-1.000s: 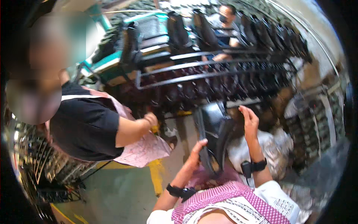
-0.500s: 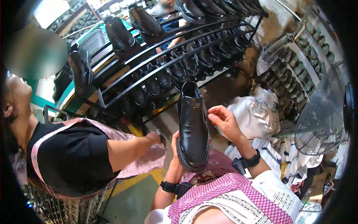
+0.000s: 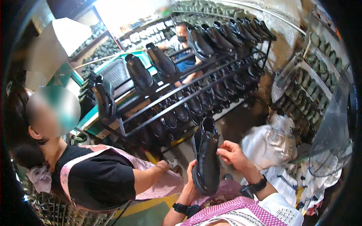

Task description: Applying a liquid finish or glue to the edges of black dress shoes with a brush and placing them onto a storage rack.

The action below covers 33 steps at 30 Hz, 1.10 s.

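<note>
Leather, or something very like it, covers the black shoe (image 3: 207,162) that we hold in front of our checked apron (image 3: 241,206), toe toward us and opening away. A small, shiny badge (image 3: 215,139) sits on its upper; any marking there is too small for us to make out. The upper is glossy, the toe rounded, the sole a thick dark band along the left side. Our left hand (image 3: 191,177) is wrapped round that side, its fingers partly hidden by the shoe. Our right hand (image 3: 232,153) is just beside the opposite edge, fingers bent and tips drawn close together; we cannot tell whether they pinch anything or touch the shoe. Rows of small dark print run across our white sleeve (image 3: 285,214), and the apron's cloth is purple and white. Beyond, glossy black shoes (image 3: 140,74) line a dark rack (image 3: 123,128) of slim bars, and a crinkled white sack (image 3: 268,142) bulges to our right.
</note>
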Motion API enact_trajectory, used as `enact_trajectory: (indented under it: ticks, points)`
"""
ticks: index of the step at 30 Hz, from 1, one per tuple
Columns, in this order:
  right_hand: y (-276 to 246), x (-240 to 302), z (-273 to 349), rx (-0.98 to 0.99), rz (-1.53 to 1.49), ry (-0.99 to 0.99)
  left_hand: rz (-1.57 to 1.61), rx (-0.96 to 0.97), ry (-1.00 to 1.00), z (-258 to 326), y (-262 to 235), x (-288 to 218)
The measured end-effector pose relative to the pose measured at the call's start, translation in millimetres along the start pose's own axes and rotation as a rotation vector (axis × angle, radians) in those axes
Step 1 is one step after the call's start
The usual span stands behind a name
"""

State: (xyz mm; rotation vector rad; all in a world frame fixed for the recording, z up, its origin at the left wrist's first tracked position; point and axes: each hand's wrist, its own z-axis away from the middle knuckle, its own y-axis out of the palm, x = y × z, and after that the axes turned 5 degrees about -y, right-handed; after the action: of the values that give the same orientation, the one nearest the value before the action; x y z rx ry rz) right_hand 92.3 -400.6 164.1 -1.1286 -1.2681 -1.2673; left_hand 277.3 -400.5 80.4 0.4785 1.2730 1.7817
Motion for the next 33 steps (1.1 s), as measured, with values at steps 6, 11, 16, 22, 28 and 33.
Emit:
enact_trajectory:
  ticks: [6,11,16,22,28,33]
  points:
    - [-29,15,-2,0.141,-0.352,0.261,-0.023,0.011,-0.020,-11,18,8]
    - [-37,9,-3,0.020,-0.383,0.111,-0.042,-0.041,-0.060,-27,30,20]
    - [-46,6,-5,-0.046,-0.547,0.043,0.018,0.142,-0.108,-19,82,33]
    - [-49,29,-14,-0.048,-0.909,0.180,0.146,0.349,-0.109,-17,104,41]
    - [-50,37,-26,-0.263,-0.901,-0.039,0.101,0.328,-0.010,-5,126,49]
    - [-131,50,-49,-0.161,-1.420,-0.316,0.252,0.507,0.088,19,140,49]
